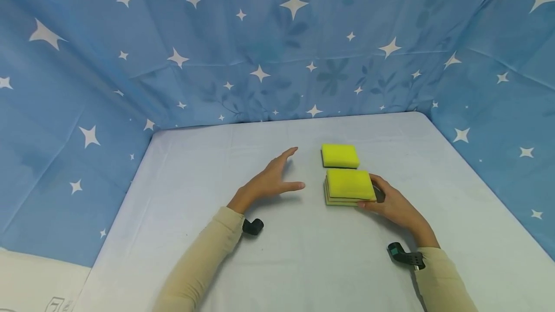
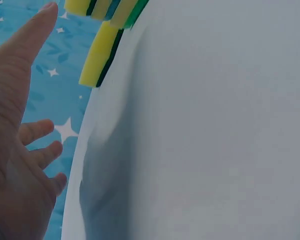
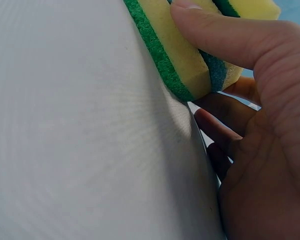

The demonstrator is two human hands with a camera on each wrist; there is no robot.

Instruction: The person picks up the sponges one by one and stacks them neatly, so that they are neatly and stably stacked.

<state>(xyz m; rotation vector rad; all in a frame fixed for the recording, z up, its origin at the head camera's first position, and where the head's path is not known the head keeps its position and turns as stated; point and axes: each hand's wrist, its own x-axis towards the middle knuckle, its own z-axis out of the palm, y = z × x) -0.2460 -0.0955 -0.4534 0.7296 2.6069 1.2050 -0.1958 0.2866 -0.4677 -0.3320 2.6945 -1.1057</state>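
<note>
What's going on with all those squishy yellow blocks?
Someone is handling sponges on a white table. Their right hand holds the side of a stack of three sponges, with a bright yellow one on top. Another yellow sponge lies by itself just behind the stack, with its dark side down. The left hand is open, off to the left of the stack, and isn't touching any sponge.

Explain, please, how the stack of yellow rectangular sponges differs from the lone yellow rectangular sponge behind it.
The stack is three sponges tall; the lone sponge is just one. The right hand grips the stack, while no hand touches the lone sponge. Both show yellow, roughly rectangular tops facing up.
</note>
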